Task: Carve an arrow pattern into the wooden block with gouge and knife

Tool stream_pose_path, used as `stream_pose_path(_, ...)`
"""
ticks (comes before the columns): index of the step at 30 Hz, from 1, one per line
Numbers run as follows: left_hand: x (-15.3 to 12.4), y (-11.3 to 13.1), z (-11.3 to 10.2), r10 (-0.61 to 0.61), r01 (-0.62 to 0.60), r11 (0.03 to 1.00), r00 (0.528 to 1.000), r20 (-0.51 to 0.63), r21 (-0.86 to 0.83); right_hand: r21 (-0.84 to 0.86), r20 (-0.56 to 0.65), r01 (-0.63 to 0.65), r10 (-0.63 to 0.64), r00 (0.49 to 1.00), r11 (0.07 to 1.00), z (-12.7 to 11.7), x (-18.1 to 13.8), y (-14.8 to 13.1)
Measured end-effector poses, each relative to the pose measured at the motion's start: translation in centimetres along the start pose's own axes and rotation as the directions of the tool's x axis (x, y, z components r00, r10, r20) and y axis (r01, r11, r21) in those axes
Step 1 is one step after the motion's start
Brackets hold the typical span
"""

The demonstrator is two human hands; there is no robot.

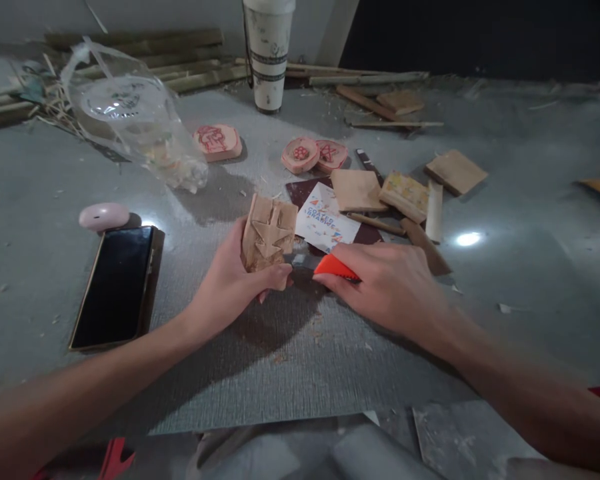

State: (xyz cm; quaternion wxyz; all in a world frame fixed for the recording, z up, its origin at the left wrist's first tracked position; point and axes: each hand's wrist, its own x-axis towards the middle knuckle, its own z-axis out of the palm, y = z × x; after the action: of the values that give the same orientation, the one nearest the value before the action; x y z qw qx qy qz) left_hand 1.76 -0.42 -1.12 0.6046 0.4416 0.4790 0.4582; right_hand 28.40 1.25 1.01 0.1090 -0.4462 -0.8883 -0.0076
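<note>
My left hand (253,273) grips a small wooden block (271,233) with a raised arrow-like shape carved in its face. The block is tilted up toward me, thumb across its lower edge. In my right hand (387,280) is an orange-handled cutter (336,268); my fingers wrap round the handle and its blade is hard to make out. The cutter is to the right of the block, apart from it. Just behind my right hand lies sandpaper (327,219) with printed white backing, on a dark red sheet.
A phone (115,287) and a pink case (104,216) lie at left. Behind are a clear plastic bag (135,113), a tall cup (269,57), carved pieces with red drawings (300,155) and wooden blanks (357,190). Bamboo strips (195,77) line the back. Shavings dot the table (220,387).
</note>
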Motion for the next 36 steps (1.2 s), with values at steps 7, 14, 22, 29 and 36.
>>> stream_pose_path(7,-0.3,0.3,0.1,-0.012,0.013,0.999,1.0,-0.017,0.035,-0.001,0.018,-0.034,0.034,0.999,0.999,-0.2,0.1,-0.2)
stream_pose_path(14,-0.3,0.1,0.2,-0.017,0.018,0.999,1.0,-0.02,0.031,0.008,0.016,-0.043,0.043,0.999,0.999,-0.4,0.2,0.0)
stream_pose_path(22,-0.2,0.2,0.2,-0.019,0.02,0.999,0.999,-0.027,0.037,0.011,-0.011,-0.031,0.031,0.999,0.999,-0.4,0.2,-0.1)
stream_pose_path(29,-1.1,0.5,0.4,-0.046,0.034,0.989,0.996,0.078,0.141,-0.024,-0.159,-0.238,0.231,0.96,0.971,-1.0,1.3,3.7)
stream_pose_path(36,-1.0,0.5,0.2,-0.024,0.014,0.996,0.994,0.106,0.092,0.067,-0.186,-0.161,0.171,0.968,0.985,-0.4,1.3,3.2)
